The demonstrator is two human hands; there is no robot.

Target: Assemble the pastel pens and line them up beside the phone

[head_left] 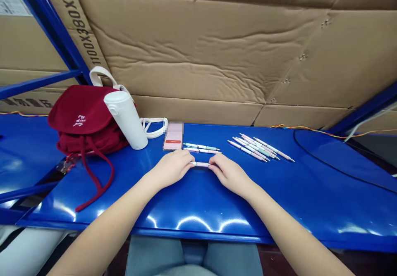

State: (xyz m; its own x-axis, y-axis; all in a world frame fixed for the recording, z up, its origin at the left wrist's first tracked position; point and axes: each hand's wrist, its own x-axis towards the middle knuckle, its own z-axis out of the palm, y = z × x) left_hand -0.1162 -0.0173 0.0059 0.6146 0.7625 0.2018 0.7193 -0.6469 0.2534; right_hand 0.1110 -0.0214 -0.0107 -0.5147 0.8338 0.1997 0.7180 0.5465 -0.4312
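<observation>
Between my two hands a pink and white pen (pixel 202 165) lies level, just above or on the blue tabletop. My left hand (pixel 174 166) pinches its left end, and my right hand (pixel 228 172) has its fingers closed on the right end. Both pen ends are hidden by fingertips. Right behind the hands, two more pens (pixel 203 147) rest side by side. To the right, several pink, white and pale green pens (pixel 259 147) lie in a loose, slanting pile. A phone (pixel 173 137) with a pink screen sits behind my left hand.
A dark red backpack (pixel 85 119) stands at the left, with a white bottle (pixel 126 120) leaning against it and a white strap (pixel 153 128) beside. A black cable (pixel 335 166) crosses the right side. Cardboard (pixel 198 53) walls the back of the blue table (pixel 198 210).
</observation>
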